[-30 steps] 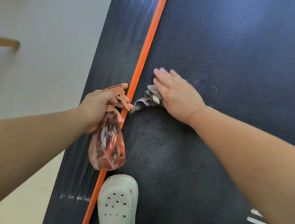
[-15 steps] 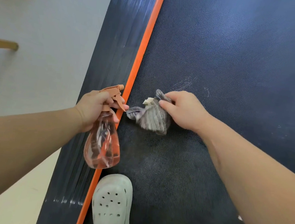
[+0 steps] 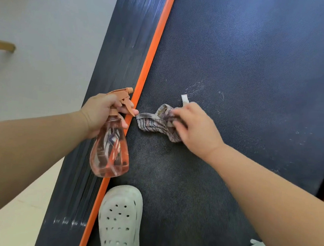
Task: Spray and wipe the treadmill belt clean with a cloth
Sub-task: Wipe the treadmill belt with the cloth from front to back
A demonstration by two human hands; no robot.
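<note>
Black textured treadmill belt (image 3: pixel 239 70), left edge.
Right hand (image 3: pixel 195 129) clutching striped grey cloth (image 3: pixel 153 124), left hand (image 3: pixel 100 112) gripping pink translucent spray bottle (image 3: pixel 110 150); risk: bunching, missed dust.

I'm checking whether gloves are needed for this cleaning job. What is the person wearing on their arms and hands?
Nothing. The left hand and right hand are bare: no gloves, rings or watch in view. The left forearm and right forearm are uncovered up to the frame edge, no sleeve showing.
</note>
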